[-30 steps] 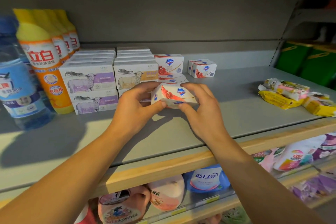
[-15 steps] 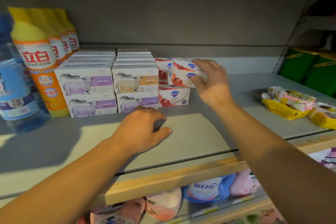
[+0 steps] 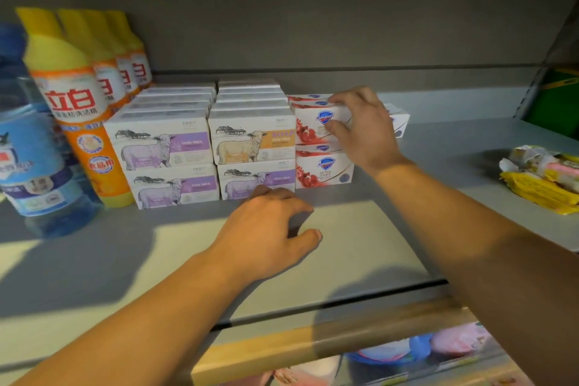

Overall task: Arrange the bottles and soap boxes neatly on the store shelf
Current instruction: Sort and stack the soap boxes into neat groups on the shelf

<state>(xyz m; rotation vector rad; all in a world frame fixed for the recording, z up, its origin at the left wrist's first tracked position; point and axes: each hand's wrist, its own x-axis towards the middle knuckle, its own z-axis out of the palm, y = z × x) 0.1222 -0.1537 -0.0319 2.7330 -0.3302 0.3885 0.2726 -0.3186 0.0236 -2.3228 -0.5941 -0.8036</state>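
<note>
On the grey shelf point(image 3: 360, 229), yellow bottles point(image 3: 72, 97) stand at the left beside stacked sheep-printed soap boxes point(image 3: 163, 144). The right hand point(image 3: 363, 128) pinches the upper red-and-white soap box point(image 3: 313, 124), atop another. The left hand point(image 3: 269, 229) rests on the shelf, fingers loosely curled, holding nothing.

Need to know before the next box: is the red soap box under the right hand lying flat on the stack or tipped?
Flat, it seems: the red soap box sits level on the box below, front face forward, right hand gripping it.
</note>
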